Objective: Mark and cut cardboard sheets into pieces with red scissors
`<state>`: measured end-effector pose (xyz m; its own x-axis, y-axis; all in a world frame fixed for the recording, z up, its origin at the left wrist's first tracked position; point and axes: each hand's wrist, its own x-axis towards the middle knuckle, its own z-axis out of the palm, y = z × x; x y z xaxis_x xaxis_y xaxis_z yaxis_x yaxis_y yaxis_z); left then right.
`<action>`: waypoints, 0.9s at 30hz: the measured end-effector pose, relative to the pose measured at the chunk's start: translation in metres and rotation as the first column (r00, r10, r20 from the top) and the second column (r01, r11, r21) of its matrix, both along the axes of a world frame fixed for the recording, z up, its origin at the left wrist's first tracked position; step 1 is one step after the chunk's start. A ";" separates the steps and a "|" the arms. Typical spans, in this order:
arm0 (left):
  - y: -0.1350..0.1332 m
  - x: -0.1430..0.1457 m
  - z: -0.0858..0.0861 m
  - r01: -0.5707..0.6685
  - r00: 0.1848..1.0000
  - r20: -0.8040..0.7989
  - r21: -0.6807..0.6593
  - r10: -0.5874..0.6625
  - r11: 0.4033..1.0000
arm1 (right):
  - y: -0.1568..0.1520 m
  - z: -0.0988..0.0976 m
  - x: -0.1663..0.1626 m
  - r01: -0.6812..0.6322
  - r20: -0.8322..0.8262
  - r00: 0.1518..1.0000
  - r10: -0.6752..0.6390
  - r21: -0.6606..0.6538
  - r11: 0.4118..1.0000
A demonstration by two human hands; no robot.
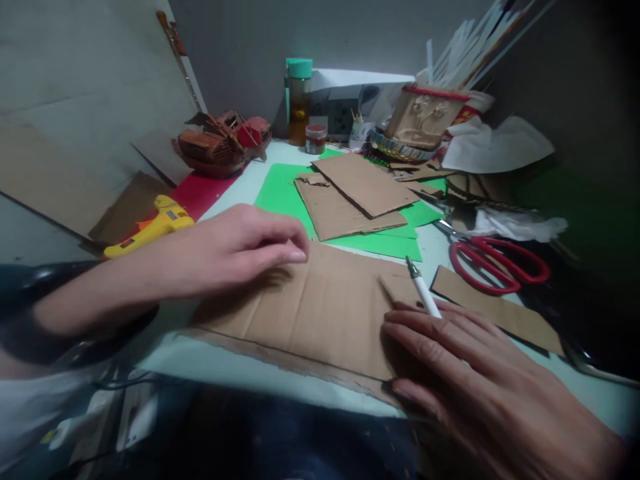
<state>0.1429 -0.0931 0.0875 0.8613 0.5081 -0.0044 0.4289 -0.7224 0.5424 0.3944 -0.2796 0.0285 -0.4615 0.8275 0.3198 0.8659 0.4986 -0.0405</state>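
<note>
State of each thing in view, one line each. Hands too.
Cardboard sheet, lying flat, creased
Left hand, fingers curled, over the cardboard sheet; contact unclear
Right hand, fingers extended, at the sheet's right end
White pen, among the right hand's fingers, tip uncovered
Red-handled scissors, lying down; blade opening unclear
Yellow glue gun, lying, partly hidden
Green-capped bottle, upright, cap on

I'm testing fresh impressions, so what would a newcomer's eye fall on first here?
Probably the bright green sheets, beyond the large cardboard sheet. Next, perhaps, the red-handled scissors at right and the yellow glue gun at left. The left hand and right hand are over that cardboard.
</note>
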 end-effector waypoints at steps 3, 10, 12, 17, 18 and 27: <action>-0.019 -0.017 0.005 -0.205 0.975 0.112 0.125 0.192 0.971 | 0.001 -0.001 0.002 -0.010 0.065 0.998 0.008 0.027 1.000; -0.053 -0.054 -0.020 -0.611 0.786 0.077 0.253 0.613 0.750 | 0.008 0.003 -0.006 -0.038 0.014 0.999 0.037 0.049 0.998; -0.057 -0.060 -0.027 -0.656 0.744 0.038 0.228 0.667 0.719 | 0.008 0.003 -0.010 -0.063 0.052 0.997 0.059 0.072 0.995; -0.065 -0.068 -0.034 -0.730 0.679 -0.012 0.096 0.734 0.677 | 0.011 0.004 -0.012 -0.097 0.142 0.987 0.077 0.139 0.985; -0.066 -0.069 -0.034 -0.746 0.663 -0.011 0.071 0.748 0.662 | 0.012 0.006 -0.011 -0.087 0.131 0.989 0.068 0.145 0.986; -0.081 -0.071 -0.034 -0.884 0.465 0.108 0.005 0.879 0.468 | 0.021 0.025 0.010 -0.039 0.031 0.999 0.035 0.150 0.988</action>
